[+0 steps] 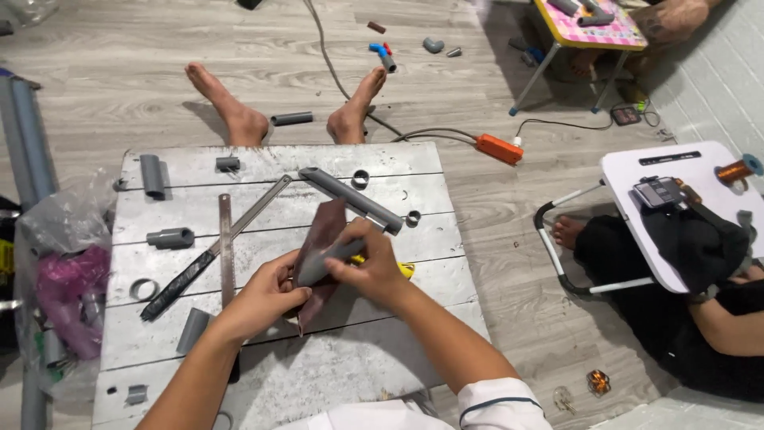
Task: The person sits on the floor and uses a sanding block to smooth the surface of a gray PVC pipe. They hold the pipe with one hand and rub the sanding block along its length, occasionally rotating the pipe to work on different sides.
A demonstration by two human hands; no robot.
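Home floor workshop: pipe offcuts (151, 175), low worktable (358, 362)

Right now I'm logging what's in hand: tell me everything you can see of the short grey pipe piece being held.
The short grey pipe piece looks like dull plastic tube, round and plain. It lies tilted, upper end toward the right hand, which grips it from above. Its lower end sits in a reddish-brown abrasive-looking sheet that the left hand holds around it. It is held just above the grey plank tabletop. Its ends are hidden.
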